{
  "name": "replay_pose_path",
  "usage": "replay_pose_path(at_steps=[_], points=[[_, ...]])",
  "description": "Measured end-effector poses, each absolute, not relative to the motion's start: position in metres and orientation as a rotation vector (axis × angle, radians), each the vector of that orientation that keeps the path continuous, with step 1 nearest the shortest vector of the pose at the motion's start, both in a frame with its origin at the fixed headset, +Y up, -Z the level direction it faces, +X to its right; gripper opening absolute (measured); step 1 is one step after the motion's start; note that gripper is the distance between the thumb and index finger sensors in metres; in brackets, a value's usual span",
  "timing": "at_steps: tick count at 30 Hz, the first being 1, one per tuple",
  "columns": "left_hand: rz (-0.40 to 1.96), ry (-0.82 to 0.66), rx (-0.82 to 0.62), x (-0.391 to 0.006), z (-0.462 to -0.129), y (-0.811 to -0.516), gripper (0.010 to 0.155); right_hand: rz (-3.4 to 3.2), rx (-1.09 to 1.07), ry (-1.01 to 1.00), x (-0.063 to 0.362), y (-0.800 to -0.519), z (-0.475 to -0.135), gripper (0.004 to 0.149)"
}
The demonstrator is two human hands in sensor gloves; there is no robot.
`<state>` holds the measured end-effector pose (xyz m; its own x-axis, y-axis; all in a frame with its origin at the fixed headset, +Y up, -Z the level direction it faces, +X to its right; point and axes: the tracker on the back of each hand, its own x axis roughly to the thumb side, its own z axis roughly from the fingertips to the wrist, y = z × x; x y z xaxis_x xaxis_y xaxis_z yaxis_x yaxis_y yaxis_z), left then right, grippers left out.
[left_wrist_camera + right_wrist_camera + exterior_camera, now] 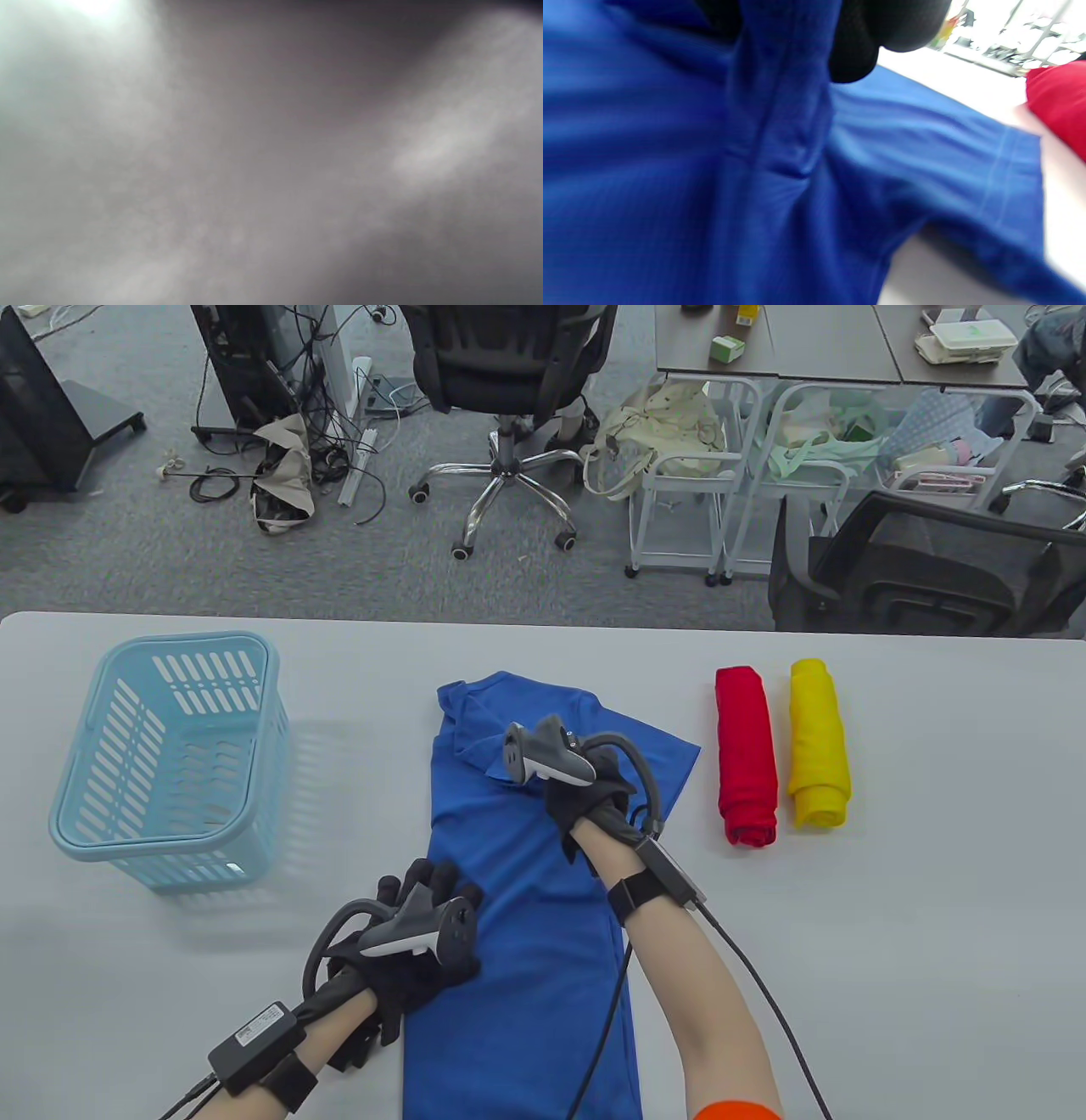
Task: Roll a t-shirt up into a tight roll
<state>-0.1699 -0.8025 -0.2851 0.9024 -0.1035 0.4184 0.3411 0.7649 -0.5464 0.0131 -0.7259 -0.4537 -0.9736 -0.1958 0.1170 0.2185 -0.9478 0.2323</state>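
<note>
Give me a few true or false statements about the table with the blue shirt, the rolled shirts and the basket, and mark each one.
1. The blue t-shirt is already rolled up. False: it lies spread out on the table.
2. The red roll and yellow roll lie side by side. True.
3. The basket holds a rolled shirt. False: no shirt shows in it.
4. The right hand grips blue fabric. True.
5. The left hand rests on the basket. False: it rests on the shirt's left edge.
</note>
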Motion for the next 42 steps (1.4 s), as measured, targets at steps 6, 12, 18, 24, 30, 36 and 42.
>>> replay_pose_path(at_steps=[6, 12, 18, 24, 30, 36, 42], points=[[-0.246, -0.383, -0.667, -0.17, -0.285, -0.803, 0.079, -3.223, 0.543, -0.307, 0.108, -0.707, -0.467, 0.041], [-0.239, -0.392, -0.671, -0.168, -0.286, -0.803, 0.079, -2.949, 0.696, -0.518, 0.138, -0.732, -0.462, 0.059], [-0.241, -0.395, -0.672, -0.168, -0.287, -0.803, 0.079, -3.159, 0.015, -0.506, 0.072, -0.708, -0.449, 0.062], [-0.241, -0.391, -0.683, -0.169, -0.284, -0.804, 0.079, -3.1, -0.018, -0.898, 0.048, -0.762, -0.455, 0.068], [-0.228, -0.392, -0.702, -0.171, -0.281, -0.805, 0.079, -3.007, 0.337, -0.975, 0.084, -0.779, -0.479, 0.068], [-0.217, -0.399, -0.705, -0.173, -0.285, -0.806, 0.079, -3.052, 0.418, -0.9, 0.108, -0.772, -0.478, 0.069], [-0.212, -0.402, -0.705, -0.174, -0.287, -0.806, 0.08, -3.113, 0.431, -0.606, 0.12, -0.733, -0.464, 0.066]])
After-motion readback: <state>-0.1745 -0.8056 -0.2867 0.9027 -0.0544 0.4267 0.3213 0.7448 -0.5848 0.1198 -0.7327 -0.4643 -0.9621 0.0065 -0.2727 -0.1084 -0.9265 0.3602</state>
